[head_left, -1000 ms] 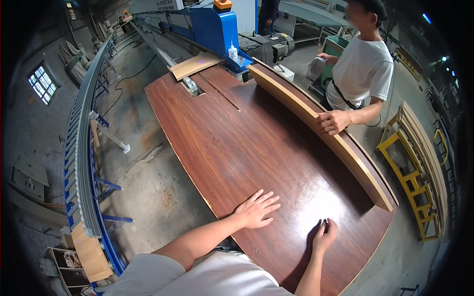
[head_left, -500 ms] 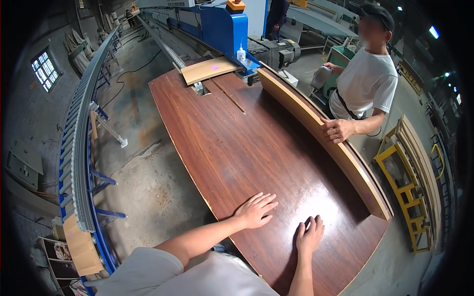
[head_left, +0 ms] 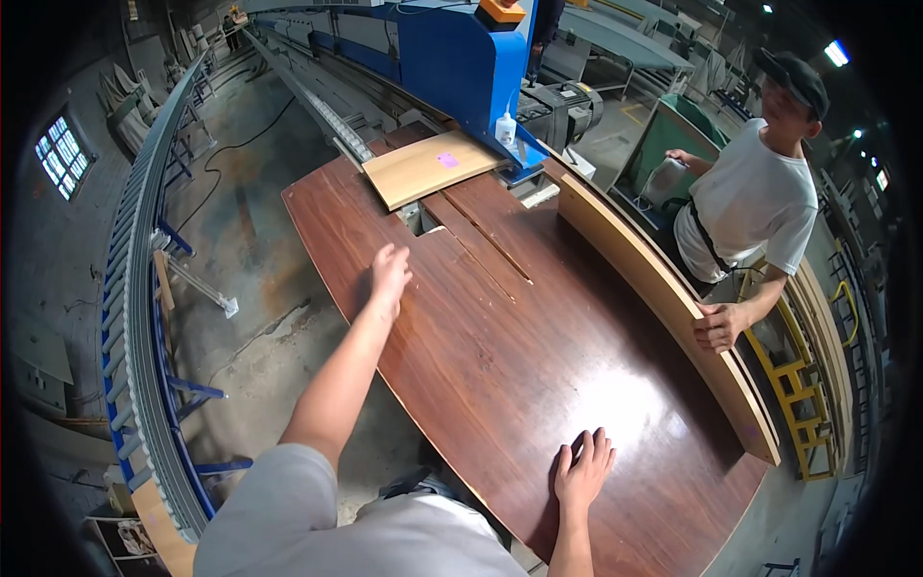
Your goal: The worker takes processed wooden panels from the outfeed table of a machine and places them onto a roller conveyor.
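Note:
My left hand (head_left: 389, 277) is stretched forward above the left side of the reddish-brown wood-grain tabletop (head_left: 461, 356), empty, its fingers loosely extended. Nearest to it lies a light wood panel (head_left: 423, 173) with a pink tag, flat at the tabletop's far end. My right hand (head_left: 585, 469) rests on the near right part of the tabletop with its fingers spread and nothing in it. A long light wood board (head_left: 654, 279) stands on edge along the right side. A co-worker's hand (head_left: 723, 327) grips that board's top edge.
A blue machine housing (head_left: 450, 72) rises beyond the panel, with a white squeeze bottle (head_left: 505, 128) at its foot. Slots and a cutout (head_left: 421, 221) break the tabletop's far part. A roller conveyor (head_left: 125, 317) runs along the left. Yellow racking (head_left: 793, 394) stands at the right.
My left hand has left the near tabletop and reached forward toward the panel. My right hand stays down on the tabletop. The view has shifted, and the co-worker still holds the upright board.

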